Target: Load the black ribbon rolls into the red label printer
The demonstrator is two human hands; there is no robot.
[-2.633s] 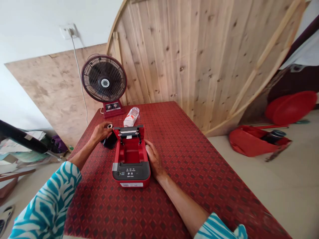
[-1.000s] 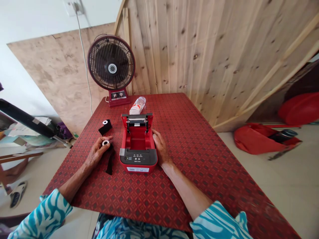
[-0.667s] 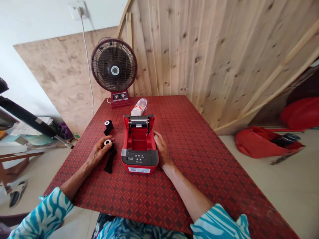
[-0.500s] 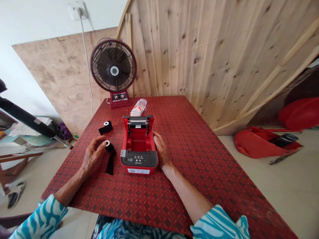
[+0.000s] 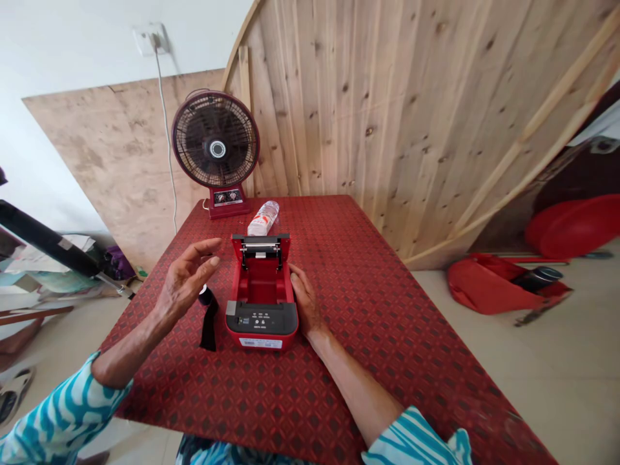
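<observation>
While right hand (image 5: 307,303) grips that red-and-grey plastic printer (image 5: 262,313), probably steadying it, left hand (image 5: 184,279) hangs wide near a white-cored black roll (image 5: 209,320).

The red printer (image 5: 262,287) sits level on the patterned red tabletop (image 5: 358,310), its lid (image 5: 260,247) raised upright at the far end with metal rods and black rollers on the inner face, leaving the red compartment below it open. Across its near end runs a dark grey panel (image 5: 264,318) with small buttons and pale markings, above a white label (image 5: 260,343) on the front. Just left of it, apart, lies a black roll (image 5: 208,323), white core partly visible, its loose strip trailing toward the near edge.
</observation>
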